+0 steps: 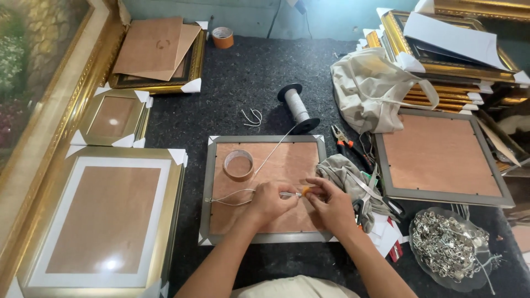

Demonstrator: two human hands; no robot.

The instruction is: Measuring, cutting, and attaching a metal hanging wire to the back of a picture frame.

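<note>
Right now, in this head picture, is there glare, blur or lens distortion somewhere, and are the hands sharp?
Head view: light glares as white spots on the large silver frame and the small gold frame; edges bend toward the corners, so the lens is wide; the left hand and right hand over the grey frame look sharp; shadows are soft.

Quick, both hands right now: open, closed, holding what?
Left hand: closed, pinching the white cord over the frame back.
Right hand: closed on a small orange-handled tool.
</note>
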